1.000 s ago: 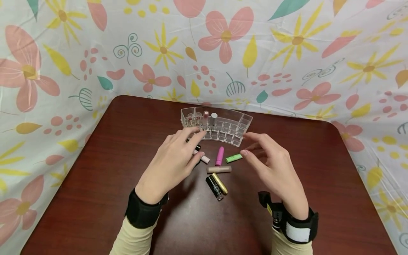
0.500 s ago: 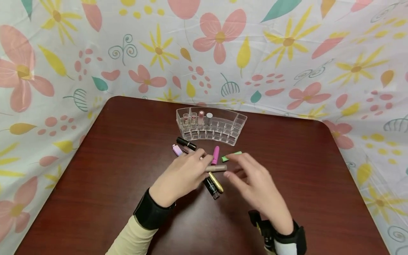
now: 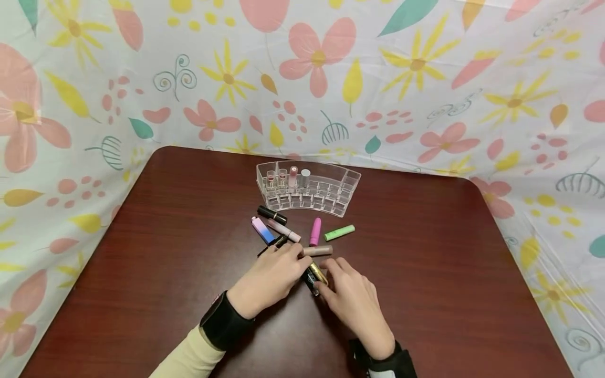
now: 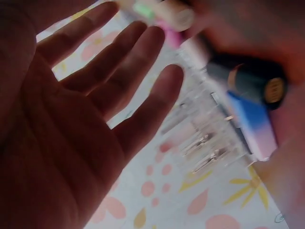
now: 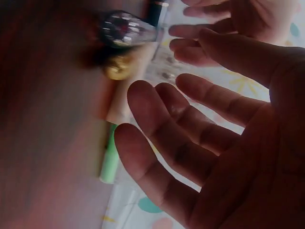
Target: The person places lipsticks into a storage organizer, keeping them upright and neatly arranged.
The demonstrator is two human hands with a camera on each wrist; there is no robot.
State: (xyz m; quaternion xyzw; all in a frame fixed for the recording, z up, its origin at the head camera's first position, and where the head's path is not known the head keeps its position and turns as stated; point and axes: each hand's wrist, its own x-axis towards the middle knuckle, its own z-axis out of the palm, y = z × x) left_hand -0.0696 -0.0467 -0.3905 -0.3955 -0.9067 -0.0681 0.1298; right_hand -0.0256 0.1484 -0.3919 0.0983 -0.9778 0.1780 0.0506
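My left hand (image 3: 274, 275) hovers over the near left of a group of lipsticks and tubes, fingers relaxed and holding nothing. Partly under its fingertips are a beige tube (image 3: 320, 251) and a black tube (image 3: 280, 241). My right hand (image 3: 354, 299) is low at the near right, thumb and fingers spread loosely beside a gold lipstick (image 3: 319, 272) and a black tube with a clear end (image 3: 310, 282). In the right wrist view, the gold lipstick (image 5: 118, 67) lies beyond its fingertips. A black lipstick (image 4: 248, 78) shows past the left fingers in the left wrist view.
A clear acrylic organizer (image 3: 347, 186) with several lipsticks in its left part stands at the back. Before it lie a black tube (image 3: 271, 214), a pale pink tube (image 3: 285, 231), a purple-blue tube (image 3: 262, 230), a magenta tube (image 3: 315, 232) and a green tube (image 3: 339, 232).
My left hand has come right and nearer, uncovering the tubes at the left. My right hand has moved left and nearer, from by the green tube to beside the gold lipstick.
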